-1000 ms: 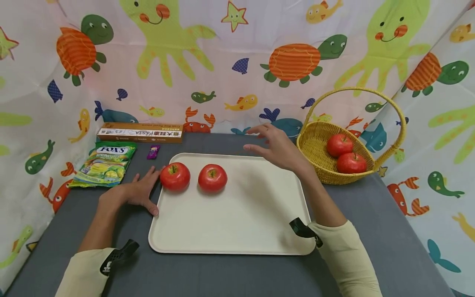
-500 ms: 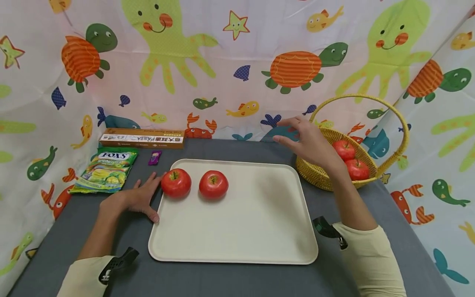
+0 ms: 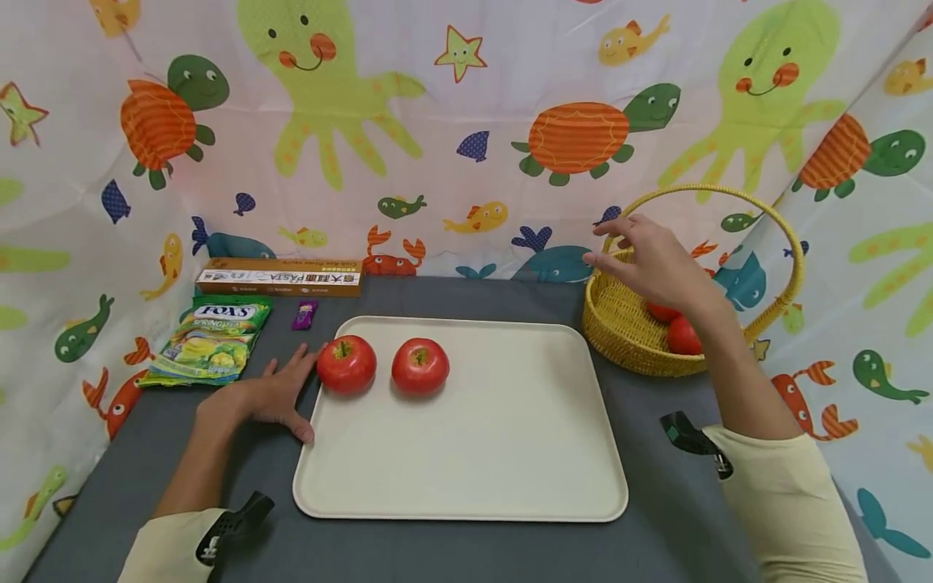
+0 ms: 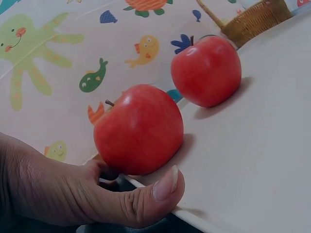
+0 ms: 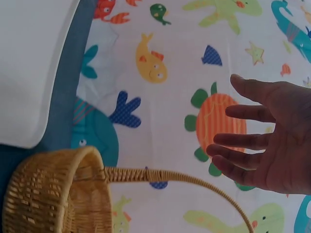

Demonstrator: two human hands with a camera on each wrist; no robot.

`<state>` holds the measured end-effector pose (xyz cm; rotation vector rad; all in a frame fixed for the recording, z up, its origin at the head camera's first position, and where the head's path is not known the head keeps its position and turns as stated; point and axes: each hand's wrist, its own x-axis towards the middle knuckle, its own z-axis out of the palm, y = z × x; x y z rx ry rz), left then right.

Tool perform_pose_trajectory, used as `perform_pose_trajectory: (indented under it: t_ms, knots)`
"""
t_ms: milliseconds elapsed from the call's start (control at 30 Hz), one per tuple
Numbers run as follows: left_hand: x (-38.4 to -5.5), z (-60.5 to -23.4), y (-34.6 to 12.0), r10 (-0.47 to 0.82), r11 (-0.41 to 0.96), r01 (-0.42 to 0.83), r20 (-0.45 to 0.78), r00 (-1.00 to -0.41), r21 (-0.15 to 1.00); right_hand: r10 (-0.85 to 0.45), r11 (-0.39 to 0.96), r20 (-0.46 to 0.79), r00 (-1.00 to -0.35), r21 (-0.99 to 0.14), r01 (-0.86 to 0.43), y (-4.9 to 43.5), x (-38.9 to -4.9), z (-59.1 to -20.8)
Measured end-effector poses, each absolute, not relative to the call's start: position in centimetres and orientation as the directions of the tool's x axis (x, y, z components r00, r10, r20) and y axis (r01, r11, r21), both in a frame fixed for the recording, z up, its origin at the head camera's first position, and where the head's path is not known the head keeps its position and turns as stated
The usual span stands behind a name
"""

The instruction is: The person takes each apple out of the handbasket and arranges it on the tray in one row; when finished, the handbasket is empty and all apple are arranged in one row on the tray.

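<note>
Two red apples sit on the cream tray (image 3: 466, 453): a left apple (image 3: 347, 364) near the corner and a right apple (image 3: 420, 367) beside it. My left hand (image 3: 273, 397) rests at the tray's left edge, fingers spread and thumb along the rim. In the left wrist view, the thumb (image 4: 146, 196) lies just below the nearer apple (image 4: 138, 130). My right hand (image 3: 659, 263) hovers over the yellow wicker basket (image 3: 627, 340), fingers loosely extended and holding nothing. Inside the basket are two more apples, a front one (image 3: 683, 336) and a back one, partly hidden by the right arm.
A brown pasta box (image 3: 280, 277), a green Foxs candy bag (image 3: 211, 340) and a small purple-wrapped sweet (image 3: 304, 315) lie at the back left. The basket's tall handle (image 3: 790, 243) arches upward. A printed curtain (image 3: 437, 97) hangs behind and beside the grey table (image 3: 452, 551).
My right hand has moved rightward from above the tray to over the basket, now covering part of the apples there. The left hand stays at the tray's edge. The head view has shifted slightly.
</note>
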<state>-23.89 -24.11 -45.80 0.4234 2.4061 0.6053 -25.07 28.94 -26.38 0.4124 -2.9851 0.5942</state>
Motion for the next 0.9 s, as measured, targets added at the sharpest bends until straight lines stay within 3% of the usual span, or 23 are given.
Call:
perform_pose_trajectory:
  t_ms: [167,467,900]
  knots:
    - [-24.3,-46.2,-24.6,0.421,0.852,0.152,-0.482,-0.769,0.501,-0.211,0.916,0.051,-0.976,-0.34,-0.215,31.1,-27.2,-26.6]
    - [-25.7,-49.1,-25.6,0.425,0.851,0.165,-0.469,-0.774,0.498,-0.139,0.943,-0.084,-0.987,-0.315,-0.106,37.1,-31.2,-30.4]
    - [-24.7,-46.7,-24.4,0.433,0.838,0.147,-0.476,-0.765,0.526,-0.052,0.975,-0.199,-0.979,-0.22,-0.007,41.4,-32.6,-33.0]
